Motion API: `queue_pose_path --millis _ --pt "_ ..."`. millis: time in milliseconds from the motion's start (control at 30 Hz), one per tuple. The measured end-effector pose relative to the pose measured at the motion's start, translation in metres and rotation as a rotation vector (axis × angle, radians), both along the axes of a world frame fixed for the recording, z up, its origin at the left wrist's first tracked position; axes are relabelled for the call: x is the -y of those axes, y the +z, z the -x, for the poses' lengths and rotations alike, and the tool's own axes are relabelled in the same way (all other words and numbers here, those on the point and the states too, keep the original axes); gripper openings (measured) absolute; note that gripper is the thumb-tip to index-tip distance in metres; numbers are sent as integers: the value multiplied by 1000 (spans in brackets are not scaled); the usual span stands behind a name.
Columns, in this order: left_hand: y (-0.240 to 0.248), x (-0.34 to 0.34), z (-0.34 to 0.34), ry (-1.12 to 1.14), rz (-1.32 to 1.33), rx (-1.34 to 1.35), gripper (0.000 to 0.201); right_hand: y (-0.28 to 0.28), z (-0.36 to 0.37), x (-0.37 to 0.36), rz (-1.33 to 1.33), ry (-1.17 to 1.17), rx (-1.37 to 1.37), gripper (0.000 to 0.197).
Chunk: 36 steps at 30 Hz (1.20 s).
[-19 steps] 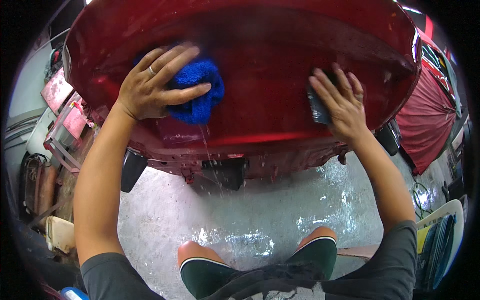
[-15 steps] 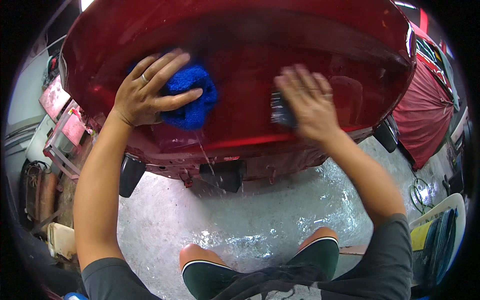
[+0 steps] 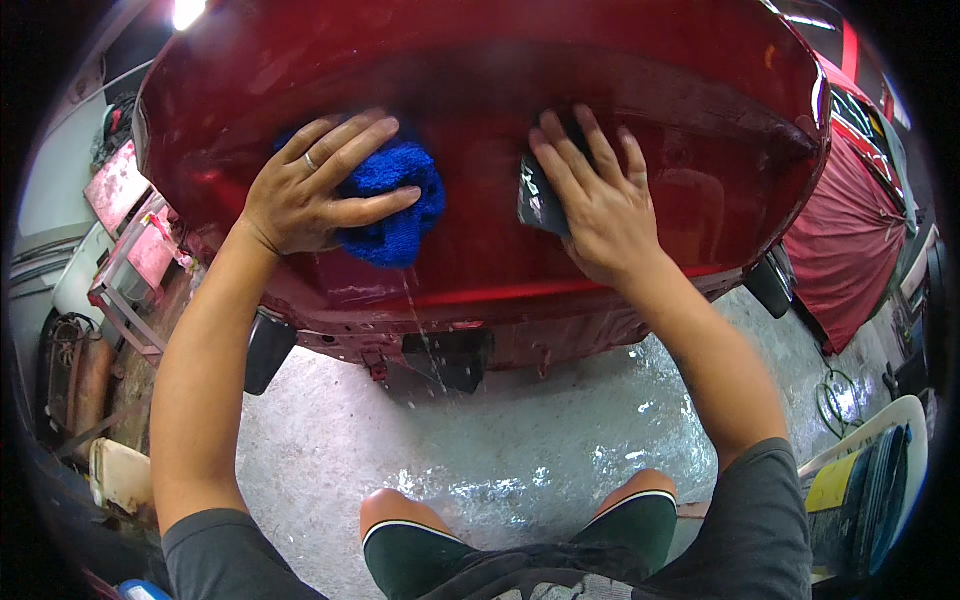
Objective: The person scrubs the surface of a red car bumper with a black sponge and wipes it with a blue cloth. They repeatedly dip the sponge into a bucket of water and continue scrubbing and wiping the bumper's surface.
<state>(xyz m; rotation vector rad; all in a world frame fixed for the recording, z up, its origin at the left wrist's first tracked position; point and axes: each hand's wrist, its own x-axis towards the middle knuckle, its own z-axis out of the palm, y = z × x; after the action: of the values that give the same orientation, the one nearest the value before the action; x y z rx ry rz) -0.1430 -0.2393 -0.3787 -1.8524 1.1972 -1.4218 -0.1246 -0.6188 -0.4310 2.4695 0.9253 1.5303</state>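
A wet red car body panel (image 3: pixel 470 230) with rounded edges fills the upper middle of the view. Against its left part my left hand (image 3: pixel 310 190) presses a bunched blue microfiber cloth (image 3: pixel 400 205), thumb and fingers spread over it. Water trickles from the cloth down the panel. Farther right, my right hand (image 3: pixel 605 200) holds a dark sheet of sandpaper (image 3: pixel 540 200) flat on the red surface beneath its spread fingers. Part of the sheet is hidden under the palm. The two hands are apart.
Below the panel lies wet grey concrete floor (image 3: pixel 480 440). A folded red cover (image 3: pixel 845 230) hangs at the right, above a white chair (image 3: pixel 905 420) holding dark sheets. Left of me stand a metal frame (image 3: pixel 125 300) and a white container (image 3: pixel 120 475).
My right hand has slid with the sandpaper up and slightly left along the panel. The left hand and cloth have shifted a little to the right in the picture.
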Motion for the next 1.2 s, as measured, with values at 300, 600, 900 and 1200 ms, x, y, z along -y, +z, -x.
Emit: queue_pose_path --millis 300,600,900,1200 --pt "-2 0 -1 -27 -11 19 74 1 -11 8 84 19 66 71" --pt "-2 -2 -2 -19 -20 9 69 13 -20 11 208 27 -40 71" --pt "1 -3 0 0 -25 14 65 26 -21 63 302 -54 19 76" --pt "-5 -11 1 -6 -20 18 66 59 -11 28 504 19 -17 78"
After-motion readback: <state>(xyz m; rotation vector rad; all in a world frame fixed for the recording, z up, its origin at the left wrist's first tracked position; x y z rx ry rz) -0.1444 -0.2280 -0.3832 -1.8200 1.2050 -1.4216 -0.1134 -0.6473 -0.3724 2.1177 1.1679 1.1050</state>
